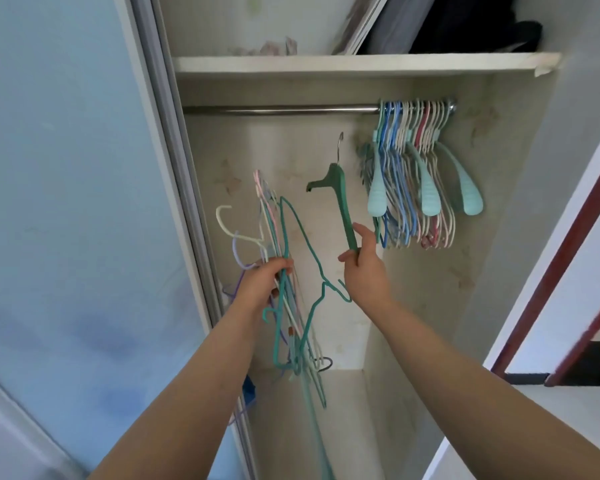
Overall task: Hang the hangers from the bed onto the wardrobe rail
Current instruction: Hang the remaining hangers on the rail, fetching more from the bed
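Holding green hanger [343, 206] below rail [278, 109], right hand [364, 268].

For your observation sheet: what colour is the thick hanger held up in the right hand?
Dark green hanger with a silver metal hook, seen in the head view.

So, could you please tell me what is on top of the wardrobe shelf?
On the shelf stand leaning flat boards and dark folded fabric; anything behind them is hidden.
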